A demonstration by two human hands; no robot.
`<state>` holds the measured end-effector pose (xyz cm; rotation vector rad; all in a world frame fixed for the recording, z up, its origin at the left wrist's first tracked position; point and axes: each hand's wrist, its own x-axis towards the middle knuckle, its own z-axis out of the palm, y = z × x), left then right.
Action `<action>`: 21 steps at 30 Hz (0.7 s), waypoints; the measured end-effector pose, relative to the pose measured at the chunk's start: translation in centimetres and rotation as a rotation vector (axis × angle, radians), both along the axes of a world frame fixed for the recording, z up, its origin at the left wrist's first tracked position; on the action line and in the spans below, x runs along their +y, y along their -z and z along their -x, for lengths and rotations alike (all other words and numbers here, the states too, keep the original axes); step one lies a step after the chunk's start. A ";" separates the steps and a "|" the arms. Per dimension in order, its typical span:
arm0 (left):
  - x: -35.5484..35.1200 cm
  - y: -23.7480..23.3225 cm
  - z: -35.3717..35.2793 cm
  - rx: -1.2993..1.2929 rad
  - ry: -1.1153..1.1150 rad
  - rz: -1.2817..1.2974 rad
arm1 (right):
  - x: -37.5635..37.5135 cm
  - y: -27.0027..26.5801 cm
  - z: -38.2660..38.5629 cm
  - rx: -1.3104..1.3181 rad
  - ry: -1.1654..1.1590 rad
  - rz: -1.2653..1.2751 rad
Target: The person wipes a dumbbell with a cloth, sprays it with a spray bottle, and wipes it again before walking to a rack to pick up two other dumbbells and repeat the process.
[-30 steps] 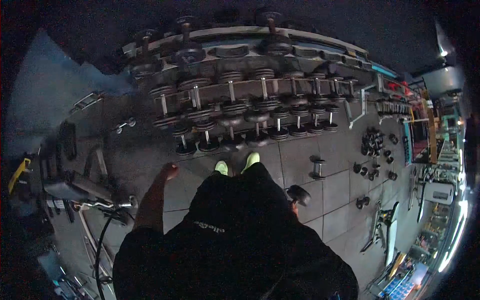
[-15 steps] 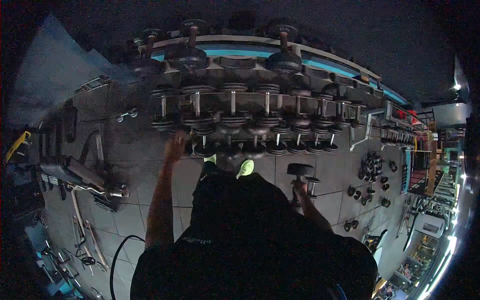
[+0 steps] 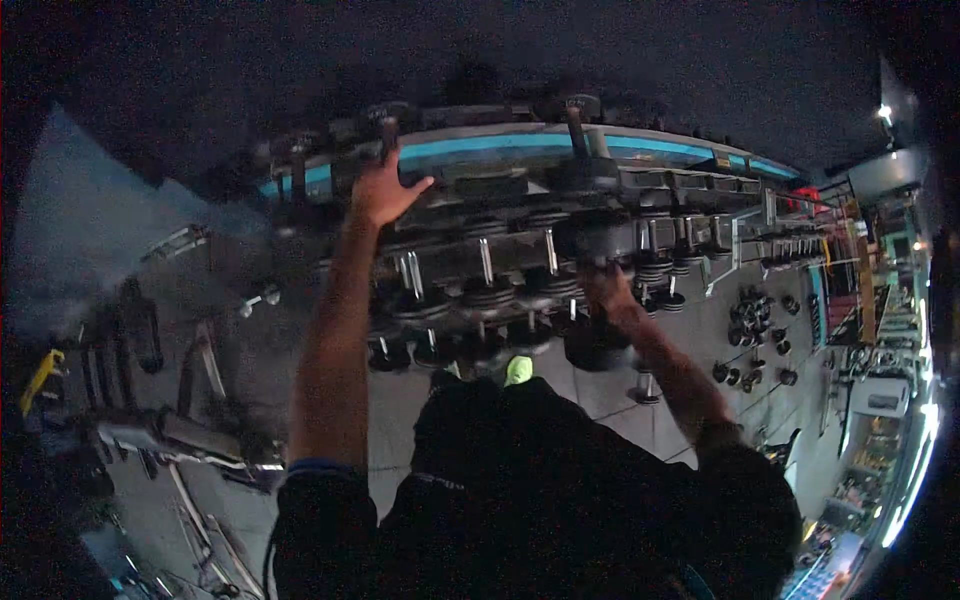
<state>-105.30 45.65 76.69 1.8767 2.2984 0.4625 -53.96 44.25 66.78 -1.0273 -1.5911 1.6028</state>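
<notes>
My right hand point(image 3: 612, 296) is wrapped around the handle of a large black dumbbell point(image 3: 598, 350), held up in front of the rack. One round head points toward the rack and the other toward me. My left hand point(image 3: 385, 196) reaches forward with thumb and fingers spread, holding nothing. Its fingertips overlap the near end of a dumbbell point(image 3: 388, 112) on the top tier of the rack point(image 3: 480, 146), which carries a bright blue strip. Another upright-looking dumbbell point(image 3: 580, 112) rests on that tier, farther right. Below it, rows of dumbbells with chrome handles point(image 3: 486, 262) fill the lower tiers.
Loose dumbbells point(image 3: 755, 325) lie clustered on the tiled floor to the right. A single small dumbbell point(image 3: 645, 388) sits on the floor beneath my right forearm. At the left stands a padded bench point(image 3: 180, 435). More racks and shelving point(image 3: 865, 300) line the far right.
My right hand has lifted the dumbbell up and forward from beside my leg to the rack. My left hand has moved forward and up toward the top tier, and the view has shifted.
</notes>
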 end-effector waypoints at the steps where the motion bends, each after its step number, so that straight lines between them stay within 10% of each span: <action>1: 0.2 0.1 -0.1 -0.069 -0.038 0.022 | 2.6 0.2 2.2 -0.097 -0.062 -0.244; 10: -0.1 0.3 -0.1 -0.044 -0.050 0.000 | 20.0 -9.7 26.4 -0.333 0.105 0.182; 15: 0.0 -0.7 0.6 -0.163 -0.006 -0.117 | 27.0 0.6 28.1 0.418 -0.218 0.044; 21: 0.9 0.2 0.6 0.003 -0.055 -0.173 | 29.8 4.1 29.8 -0.417 0.077 0.239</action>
